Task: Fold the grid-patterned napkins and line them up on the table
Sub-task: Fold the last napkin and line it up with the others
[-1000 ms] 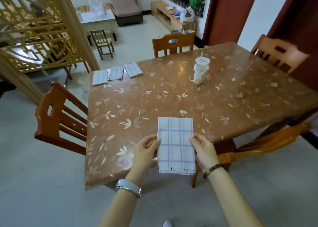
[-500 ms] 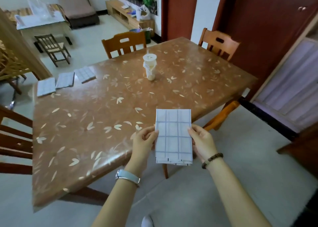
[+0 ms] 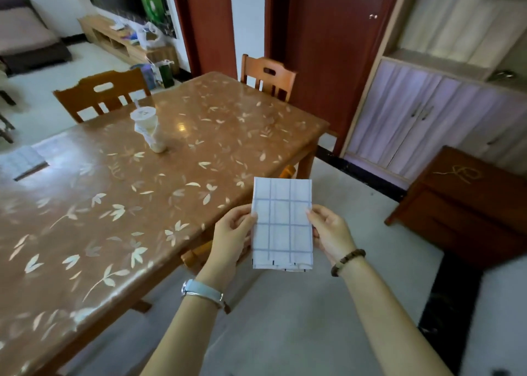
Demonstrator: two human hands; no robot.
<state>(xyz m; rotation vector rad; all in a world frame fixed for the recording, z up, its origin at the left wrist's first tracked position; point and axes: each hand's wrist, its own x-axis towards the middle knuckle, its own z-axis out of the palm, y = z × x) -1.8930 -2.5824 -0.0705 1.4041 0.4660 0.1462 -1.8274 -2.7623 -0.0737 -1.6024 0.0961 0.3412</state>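
- Change: the view has swung to the right over the last second. The row of folded napkins at the worktop's far left has slid to the left edge of the frame.
- Change: the folded napkin (image 3: pixel 281 224) in hand was above the near edge of the worktop (image 3: pixel 137 204). It now hangs past the near right corner, over the floor, lower centre of the frame.
- No change in grip. The left hand (image 3: pixel 232 237) pinches the napkin's left edge and the right hand (image 3: pixel 330 236) pinches its right edge, each with the thumb on top. The napkin is held flat with its loose ends toward the person.
- Reading: folding of this piece looks finished and this is the carry. It has not been laid down, and the row it should join lies well apart, to the left.
- Count, napkins: one in hand and one laid napkin (image 3: pixel 21 161), partly cut off at the left edge. Three lay there a second ago, so two are now out of frame.
- Count, hands: two.
- Count, other: one lidded cup (image 3: pixel 147 129) with a straw on the worktop, and two chair backs behind it, left chair (image 3: pixel 102 93) and right chair (image 3: pixel 268 76).
- Wrists: one watch (image 3: pixel 202 291) on the left and one bead bracelet (image 3: pixel 348 261) on the right.
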